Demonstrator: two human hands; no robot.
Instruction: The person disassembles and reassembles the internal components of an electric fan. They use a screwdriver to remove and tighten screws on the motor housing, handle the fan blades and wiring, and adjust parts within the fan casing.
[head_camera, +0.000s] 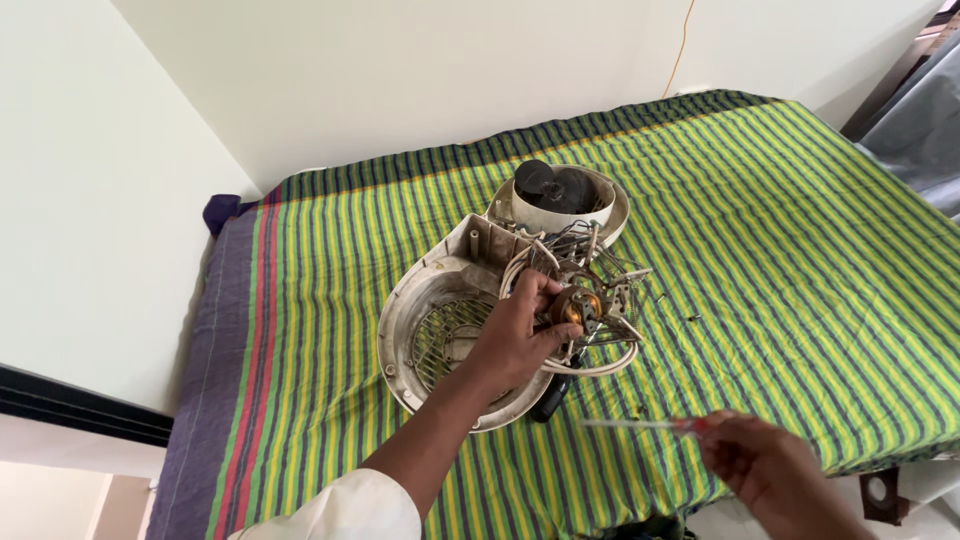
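Observation:
My left hand (520, 335) grips a small copper-wound motor (578, 306) with a tangle of white wires and metal brackets around it. The motor sits over a round off-white fan housing (420, 300) with a metal grille inside. My right hand (760, 465) is at the lower right, apart from the housing, and holds a thin screwdriver (630, 424) with a red handle; its shaft points left and is blurred. A dark handle (552, 400) lies under the housing's front edge.
A second white round housing part (560, 205) with dark pieces inside lies behind the first. All rests on a bed with a green-striped cloth (800, 230). Small loose screws (692, 318) lie on the cloth to the right. White walls stand behind and left.

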